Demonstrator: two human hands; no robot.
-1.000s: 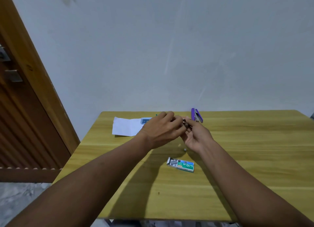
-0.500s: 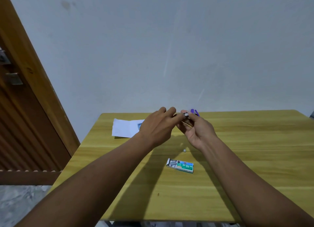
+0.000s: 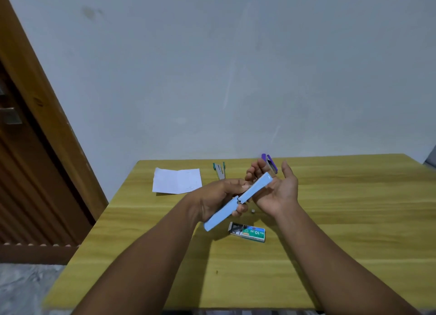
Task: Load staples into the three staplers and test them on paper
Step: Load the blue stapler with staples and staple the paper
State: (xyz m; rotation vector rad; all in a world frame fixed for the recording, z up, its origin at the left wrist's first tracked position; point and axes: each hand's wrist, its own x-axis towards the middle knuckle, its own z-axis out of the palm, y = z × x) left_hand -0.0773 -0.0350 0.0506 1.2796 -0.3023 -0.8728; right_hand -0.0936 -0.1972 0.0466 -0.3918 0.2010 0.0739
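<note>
While gripped mid-body by left hand [image 3: 218, 200], light-blue stapler [image 3: 238, 202] swung flat open; right hand [image 3: 276, 189] released, palm up; staple box [image 3: 250, 232] slid open, staples [image 3: 236, 228] inside.

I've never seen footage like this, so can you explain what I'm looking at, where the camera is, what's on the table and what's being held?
There is no machine here. A person wears a camera on the head, looking forward and down at two bare arms over a wooden table.

The left hand grips a light blue stapler, swung open into a long strip. The right hand is open, palm up, just beyond its far end.

On the table lie a white sheet of paper, a green stapler lying open, a purple stapler partly hidden behind the fingers, an open box of staples, and one small bit of metal, perhaps loose staples.
</note>
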